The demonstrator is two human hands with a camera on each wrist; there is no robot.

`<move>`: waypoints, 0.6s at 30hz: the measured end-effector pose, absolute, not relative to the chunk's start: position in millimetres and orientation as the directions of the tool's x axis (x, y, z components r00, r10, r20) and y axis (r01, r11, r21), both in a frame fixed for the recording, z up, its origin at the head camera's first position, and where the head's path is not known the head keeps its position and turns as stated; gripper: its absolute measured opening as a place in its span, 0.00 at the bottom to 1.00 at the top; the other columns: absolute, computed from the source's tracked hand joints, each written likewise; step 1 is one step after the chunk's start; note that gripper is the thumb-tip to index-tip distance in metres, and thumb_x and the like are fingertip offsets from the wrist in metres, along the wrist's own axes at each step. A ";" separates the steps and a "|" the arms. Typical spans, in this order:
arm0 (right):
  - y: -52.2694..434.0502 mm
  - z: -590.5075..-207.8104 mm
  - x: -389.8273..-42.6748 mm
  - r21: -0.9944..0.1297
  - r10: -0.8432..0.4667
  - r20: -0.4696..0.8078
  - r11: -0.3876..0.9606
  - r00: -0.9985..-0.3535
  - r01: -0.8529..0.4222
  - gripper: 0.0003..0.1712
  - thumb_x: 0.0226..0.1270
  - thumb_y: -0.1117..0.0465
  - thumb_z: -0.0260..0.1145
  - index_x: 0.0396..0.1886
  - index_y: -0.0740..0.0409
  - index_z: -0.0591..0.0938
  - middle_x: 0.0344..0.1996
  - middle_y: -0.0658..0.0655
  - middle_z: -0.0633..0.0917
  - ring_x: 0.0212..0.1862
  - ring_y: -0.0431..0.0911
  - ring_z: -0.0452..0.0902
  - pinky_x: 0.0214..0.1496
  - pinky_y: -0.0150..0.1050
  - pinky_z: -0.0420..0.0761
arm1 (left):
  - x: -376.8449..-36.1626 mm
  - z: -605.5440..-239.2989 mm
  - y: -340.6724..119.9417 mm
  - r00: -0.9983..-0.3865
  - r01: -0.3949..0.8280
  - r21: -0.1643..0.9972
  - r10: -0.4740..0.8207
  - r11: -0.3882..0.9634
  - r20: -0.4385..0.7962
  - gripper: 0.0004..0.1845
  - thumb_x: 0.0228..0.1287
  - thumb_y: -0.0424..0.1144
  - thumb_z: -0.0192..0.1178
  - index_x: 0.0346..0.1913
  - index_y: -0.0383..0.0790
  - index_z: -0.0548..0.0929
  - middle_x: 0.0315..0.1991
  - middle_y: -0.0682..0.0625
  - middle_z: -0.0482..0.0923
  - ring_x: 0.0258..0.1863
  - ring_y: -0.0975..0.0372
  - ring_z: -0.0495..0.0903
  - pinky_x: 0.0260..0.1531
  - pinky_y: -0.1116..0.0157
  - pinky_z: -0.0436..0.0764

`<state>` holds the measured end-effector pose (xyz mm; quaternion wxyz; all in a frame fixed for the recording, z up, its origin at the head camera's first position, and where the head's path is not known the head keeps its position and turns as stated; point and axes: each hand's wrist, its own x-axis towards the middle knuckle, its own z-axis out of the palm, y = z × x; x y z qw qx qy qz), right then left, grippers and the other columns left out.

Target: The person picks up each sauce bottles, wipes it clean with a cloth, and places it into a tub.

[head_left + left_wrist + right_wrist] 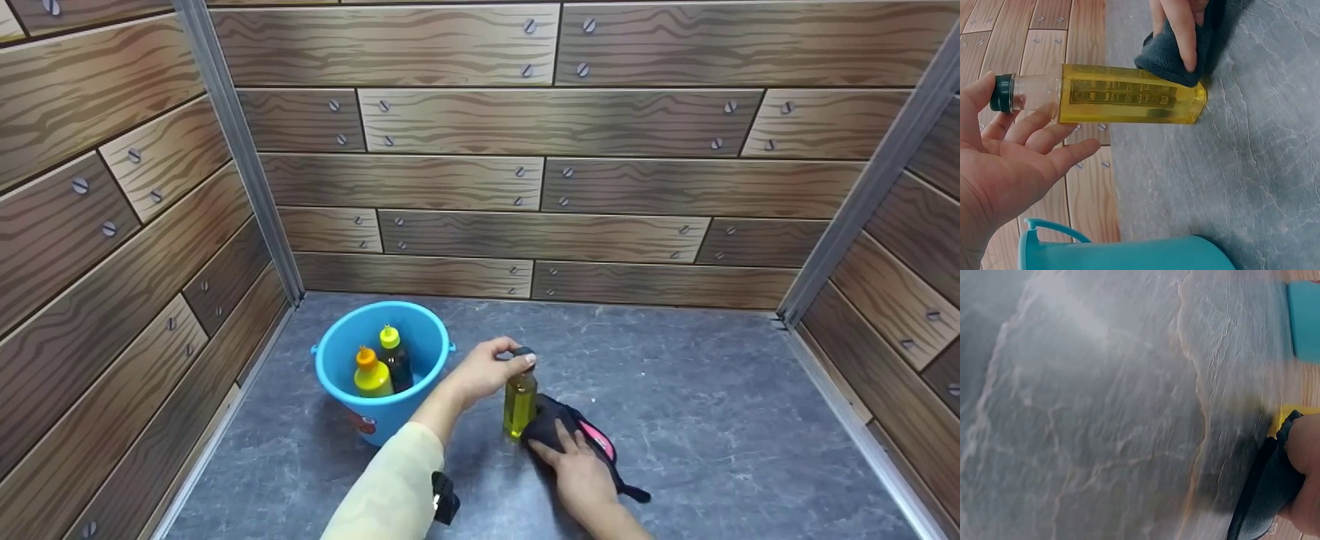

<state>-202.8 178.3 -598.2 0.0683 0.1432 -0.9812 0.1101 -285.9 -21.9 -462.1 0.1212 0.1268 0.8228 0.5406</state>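
Note:
My left hand (480,373) pinches the dark cap of a clear bottle of yellow oil (519,409), which is upright. In the left wrist view, thumb and fingertips meet at the cap while the other fingers lie beside the neck. My right hand (586,474) grips a dark fleecy cloth (547,420) with a pink patch and a loop at one end. The cloth (1169,56) touches the lower side of the bottle. Only part of the right hand (1306,455) and of the cloth shows in the right wrist view.
A blue bucket (386,418) stands left of the bottle. Inside it are a yellow bottle with an orange cap (373,380) and a dark bottle with a yellow cap (399,369). Wood-patterned walls (450,180) enclose the grey marbled surface (720,420).

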 end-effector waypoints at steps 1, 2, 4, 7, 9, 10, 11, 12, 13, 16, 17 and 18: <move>180.7 -598.2 -202.8 -0.200 -0.258 0.166 0.936 -0.952 -0.289 0.32 0.67 0.71 0.65 0.63 0.34 0.87 0.73 0.67 0.75 0.66 0.74 0.75 0.52 0.70 0.82 | -286.0 -462.0 -21.7 -0.937 0.080 0.920 0.344 0.384 -0.063 0.13 0.78 0.54 0.63 0.49 0.49 0.85 0.49 0.49 0.83 0.50 0.54 0.80 0.55 0.47 0.79; 183.3 -598.2 -202.6 -0.204 -0.248 0.164 0.938 -0.955 -0.279 0.33 0.68 0.72 0.65 0.64 0.34 0.87 0.73 0.67 0.75 0.66 0.74 0.75 0.52 0.71 0.82 | -286.0 -461.9 -21.7 -0.935 0.082 0.919 0.349 0.386 -0.064 0.13 0.78 0.54 0.63 0.49 0.49 0.85 0.48 0.49 0.83 0.50 0.54 0.80 0.55 0.47 0.79; 188.5 -597.6 -202.3 -0.221 -0.225 0.151 0.941 -0.962 -0.255 0.34 0.68 0.72 0.65 0.65 0.34 0.86 0.74 0.67 0.74 0.67 0.74 0.74 0.53 0.71 0.82 | -286.4 -461.6 -21.4 -0.930 0.076 0.923 0.361 0.377 -0.071 0.13 0.79 0.53 0.62 0.49 0.49 0.85 0.48 0.49 0.83 0.50 0.54 0.80 0.56 0.46 0.78; 196.3 -597.0 -201.2 -0.259 -0.190 0.138 0.940 -0.972 -0.221 0.36 0.67 0.74 0.65 0.67 0.34 0.85 0.75 0.68 0.73 0.67 0.75 0.73 0.54 0.71 0.81 | -287.1 -461.6 -21.6 -0.920 0.063 0.930 0.383 0.363 -0.087 0.11 0.80 0.52 0.61 0.49 0.49 0.85 0.48 0.49 0.83 0.51 0.53 0.80 0.58 0.44 0.77; 201.5 -597.1 -200.0 -0.281 -0.175 0.140 0.937 -0.975 -0.208 0.38 0.64 0.75 0.65 0.68 0.34 0.85 0.75 0.68 0.72 0.67 0.76 0.73 0.53 0.71 0.82 | -286.5 -460.6 -22.1 -0.912 0.054 0.932 0.398 0.358 -0.100 0.11 0.81 0.51 0.60 0.50 0.50 0.85 0.48 0.49 0.83 0.52 0.53 0.79 0.61 0.42 0.75; 203.8 -597.0 -199.4 -0.291 -0.168 0.143 0.935 -0.975 -0.204 0.39 0.64 0.76 0.65 0.68 0.35 0.85 0.75 0.69 0.73 0.67 0.76 0.73 0.53 0.71 0.81 | -286.6 -460.3 -22.3 -0.909 0.051 0.932 0.404 0.359 -0.106 0.11 0.81 0.51 0.60 0.51 0.50 0.86 0.49 0.50 0.83 0.53 0.53 0.79 0.63 0.41 0.74; 206.1 -597.0 -198.8 -0.298 -0.162 0.149 0.933 -0.975 -0.201 0.39 0.63 0.76 0.65 0.68 0.35 0.85 0.74 0.69 0.73 0.66 0.76 0.74 0.54 0.70 0.81 | -286.6 -460.0 -22.4 -0.905 0.053 0.933 0.412 0.357 -0.107 0.11 0.82 0.50 0.59 0.52 0.50 0.86 0.50 0.49 0.83 0.54 0.53 0.79 0.64 0.40 0.74; 208.3 -596.9 -198.1 -0.300 -0.158 0.156 0.933 -0.975 -0.199 0.39 0.63 0.76 0.65 0.68 0.35 0.85 0.74 0.69 0.73 0.66 0.76 0.74 0.54 0.70 0.82 | -286.8 -459.6 -22.5 -0.901 0.054 0.933 0.420 0.355 -0.107 0.11 0.82 0.50 0.59 0.53 0.49 0.86 0.51 0.49 0.83 0.55 0.52 0.79 0.65 0.40 0.73; 210.4 -596.8 -197.6 -0.302 -0.152 0.159 0.933 -0.975 -0.195 0.39 0.63 0.76 0.65 0.68 0.35 0.85 0.74 0.69 0.73 0.66 0.76 0.74 0.55 0.69 0.82 | -287.0 -459.2 -22.5 -0.899 0.057 0.933 0.425 0.357 -0.108 0.12 0.82 0.49 0.58 0.54 0.49 0.86 0.52 0.49 0.83 0.57 0.52 0.78 0.66 0.40 0.73; 214.9 -595.7 -196.4 -0.308 -0.141 0.165 0.933 -0.976 -0.187 0.38 0.64 0.75 0.64 0.67 0.36 0.85 0.74 0.69 0.73 0.66 0.75 0.75 0.56 0.69 0.81 | -288.7 -458.4 -22.0 -0.893 0.061 0.928 0.435 0.366 -0.113 0.14 0.83 0.49 0.58 0.59 0.48 0.86 0.56 0.49 0.82 0.61 0.51 0.78 0.68 0.41 0.72; 216.2 -595.6 -196.2 -0.310 -0.140 0.164 0.932 -0.976 -0.186 0.37 0.65 0.75 0.64 0.67 0.36 0.85 0.74 0.69 0.73 0.66 0.75 0.75 0.56 0.69 0.81 | -289.0 -457.7 -21.8 -0.892 0.059 0.928 0.437 0.367 -0.116 0.15 0.83 0.48 0.57 0.60 0.47 0.86 0.57 0.48 0.82 0.63 0.50 0.77 0.69 0.41 0.71; 217.4 -595.5 -196.0 -0.311 -0.138 0.161 0.933 -0.977 -0.183 0.37 0.66 0.74 0.64 0.68 0.36 0.85 0.74 0.69 0.73 0.66 0.75 0.74 0.56 0.69 0.81 | -288.9 -456.8 -21.6 -0.891 0.053 0.927 0.437 0.371 -0.124 0.15 0.83 0.48 0.57 0.62 0.47 0.85 0.59 0.48 0.82 0.65 0.50 0.76 0.70 0.41 0.70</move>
